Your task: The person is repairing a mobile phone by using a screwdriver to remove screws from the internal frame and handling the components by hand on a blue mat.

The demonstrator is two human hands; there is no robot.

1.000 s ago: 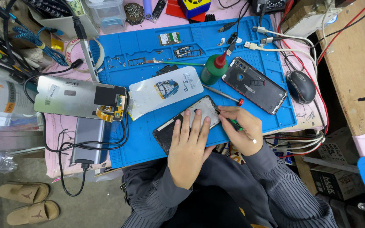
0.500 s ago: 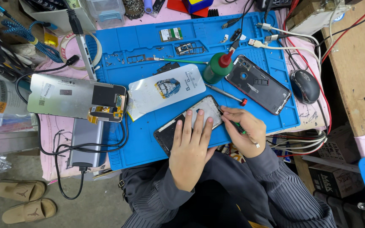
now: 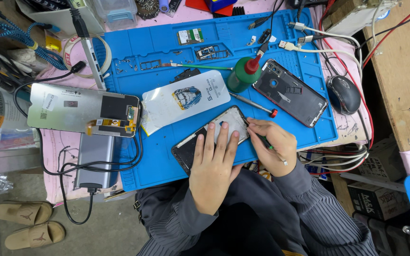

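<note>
My left hand [image 3: 213, 163] lies flat, fingers spread, on a dark phone [image 3: 196, 142] at the near edge of the blue work mat [image 3: 167, 163], pressing it down. My right hand [image 3: 271, 144] grips a thin green-handled tool [image 3: 266, 142] whose tip touches the phone's right edge. Both arms wear grey striped sleeves. Just beyond the phone lie a red-capped screwdriver [image 3: 255, 104], a white flat package with a blue picture [image 3: 188, 99], a green bottle with a red nozzle [image 3: 243, 76] and an open phone back housing [image 3: 290, 92].
A detached screen panel with a flex cable [image 3: 84, 111] lies left, partly over a grey box [image 3: 93, 159] with black cables. A black mouse [image 3: 343, 94] sits right of the mat. Small parts and white cables [image 3: 309, 38] lie at the mat's far side. Sandals [image 3: 24, 223] rest on the floor.
Both hands stay on the phone; my right hand with the tool has shifted slightly along its right edge. The view has drifted a little.
</note>
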